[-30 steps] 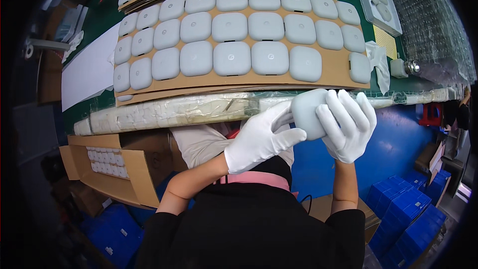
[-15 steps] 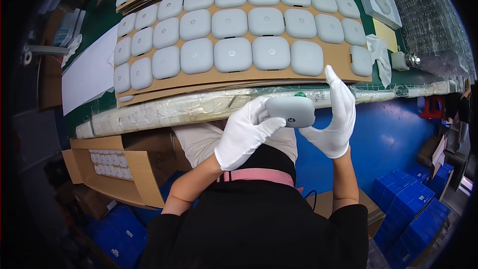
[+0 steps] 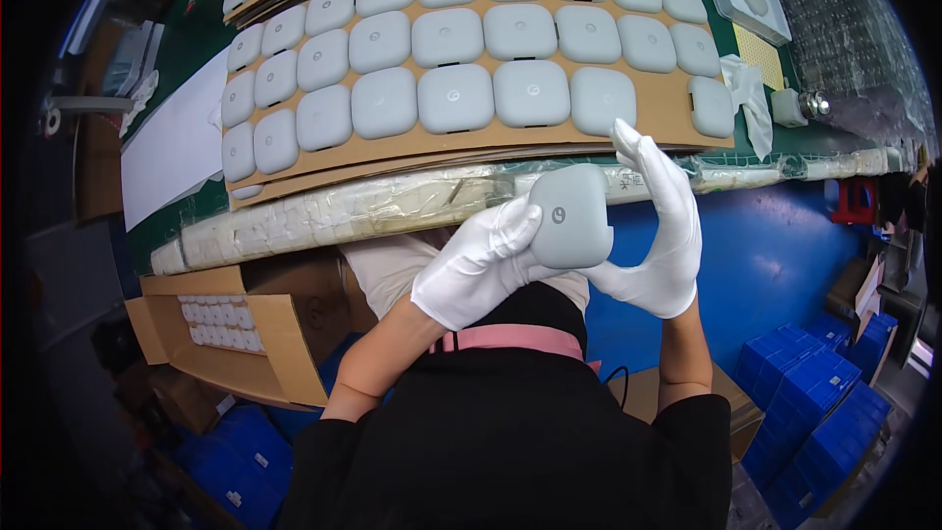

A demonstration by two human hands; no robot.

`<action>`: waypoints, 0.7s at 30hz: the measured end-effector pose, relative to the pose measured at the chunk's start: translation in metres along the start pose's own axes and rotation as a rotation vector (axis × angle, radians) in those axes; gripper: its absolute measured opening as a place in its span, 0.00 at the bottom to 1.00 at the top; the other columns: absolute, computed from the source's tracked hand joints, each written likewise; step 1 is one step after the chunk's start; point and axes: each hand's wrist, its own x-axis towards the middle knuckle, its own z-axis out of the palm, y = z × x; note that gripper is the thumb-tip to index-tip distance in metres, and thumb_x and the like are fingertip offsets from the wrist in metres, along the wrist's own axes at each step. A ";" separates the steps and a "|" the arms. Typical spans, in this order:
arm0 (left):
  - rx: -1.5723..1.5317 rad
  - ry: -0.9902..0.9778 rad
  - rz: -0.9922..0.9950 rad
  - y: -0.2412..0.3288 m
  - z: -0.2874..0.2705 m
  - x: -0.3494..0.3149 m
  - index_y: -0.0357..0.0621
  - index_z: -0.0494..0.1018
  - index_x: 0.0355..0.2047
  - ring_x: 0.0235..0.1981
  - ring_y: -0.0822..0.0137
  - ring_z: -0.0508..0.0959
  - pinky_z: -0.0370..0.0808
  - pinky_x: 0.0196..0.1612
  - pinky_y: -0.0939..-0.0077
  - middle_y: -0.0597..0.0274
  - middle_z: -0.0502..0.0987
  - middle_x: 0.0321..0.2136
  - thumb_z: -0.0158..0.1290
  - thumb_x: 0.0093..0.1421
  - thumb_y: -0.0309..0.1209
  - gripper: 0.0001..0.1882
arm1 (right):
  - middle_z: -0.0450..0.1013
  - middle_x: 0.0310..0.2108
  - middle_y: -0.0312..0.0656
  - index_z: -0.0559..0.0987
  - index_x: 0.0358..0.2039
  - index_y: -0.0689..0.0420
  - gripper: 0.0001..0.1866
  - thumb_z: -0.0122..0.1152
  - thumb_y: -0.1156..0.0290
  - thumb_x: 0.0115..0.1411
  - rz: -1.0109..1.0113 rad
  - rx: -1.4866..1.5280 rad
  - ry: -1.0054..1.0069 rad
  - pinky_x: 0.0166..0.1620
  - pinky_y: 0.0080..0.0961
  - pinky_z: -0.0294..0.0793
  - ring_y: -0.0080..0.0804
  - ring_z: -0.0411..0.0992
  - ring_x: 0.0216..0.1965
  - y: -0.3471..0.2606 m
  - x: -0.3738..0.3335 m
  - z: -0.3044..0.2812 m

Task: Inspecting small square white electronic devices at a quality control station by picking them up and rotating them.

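Note:
A grey rounded-square plastic case is up in front of my body, its broad face with a small dark round mark showing. My white-gloved left hand grips it by its left side, thumb on the face and the other fingers behind. My gloved right hand stands just to the right, fingers raised and thumb stretched toward the case's lower edge; whether the thumb touches it I cannot tell. Beyond, rows of like cases lie on a cardboard sheet, with a gap in the near row at the right.
A plastic-wrapped rail runs along the near edge of the green bench. A white paper sheet lies left, a white tray far right. Below are an open carton with small light pieces and blue boxes.
My left hand has turned the case so its broad face shows more fully. The right hand's fingers have shifted slightly left, and it stays apart from the case's top.

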 end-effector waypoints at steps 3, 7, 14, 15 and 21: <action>-0.091 0.008 -0.030 -0.001 0.002 -0.001 0.35 0.62 0.63 0.51 0.63 0.79 0.78 0.55 0.72 0.50 0.75 0.52 0.50 0.69 0.36 0.26 | 0.66 0.63 0.50 0.64 0.65 0.58 0.52 0.79 0.73 0.36 0.028 0.042 0.001 0.63 0.37 0.67 0.44 0.68 0.61 0.000 -0.002 0.000; -0.247 0.031 -0.078 -0.003 0.005 -0.002 0.35 0.61 0.63 0.50 0.61 0.80 0.79 0.55 0.70 0.50 0.75 0.53 0.48 0.70 0.37 0.26 | 0.66 0.63 0.50 0.63 0.65 0.59 0.53 0.79 0.72 0.35 0.054 0.069 0.001 0.63 0.37 0.66 0.45 0.68 0.61 -0.001 -0.003 0.000; 0.037 0.126 0.016 -0.002 0.018 -0.006 0.32 0.63 0.62 0.48 0.64 0.79 0.79 0.52 0.73 0.50 0.75 0.52 0.49 0.70 0.37 0.26 | 0.66 0.63 0.48 0.63 0.66 0.59 0.57 0.80 0.70 0.33 0.027 0.158 -0.115 0.63 0.38 0.66 0.44 0.68 0.60 -0.003 -0.001 -0.001; 0.151 0.166 0.063 -0.001 0.022 -0.006 0.31 0.64 0.61 0.48 0.65 0.79 0.79 0.51 0.73 0.51 0.75 0.52 0.49 0.70 0.37 0.26 | 0.66 0.63 0.48 0.63 0.66 0.58 0.57 0.80 0.69 0.32 0.021 0.156 -0.135 0.63 0.38 0.66 0.44 0.68 0.60 -0.003 0.000 0.000; 0.468 0.290 0.165 -0.003 0.020 -0.010 0.29 0.67 0.58 0.44 0.68 0.78 0.78 0.48 0.77 0.52 0.76 0.50 0.50 0.70 0.37 0.24 | 0.67 0.63 0.46 0.65 0.65 0.57 0.57 0.81 0.67 0.30 0.018 0.087 -0.165 0.62 0.38 0.66 0.43 0.69 0.60 -0.004 0.001 0.001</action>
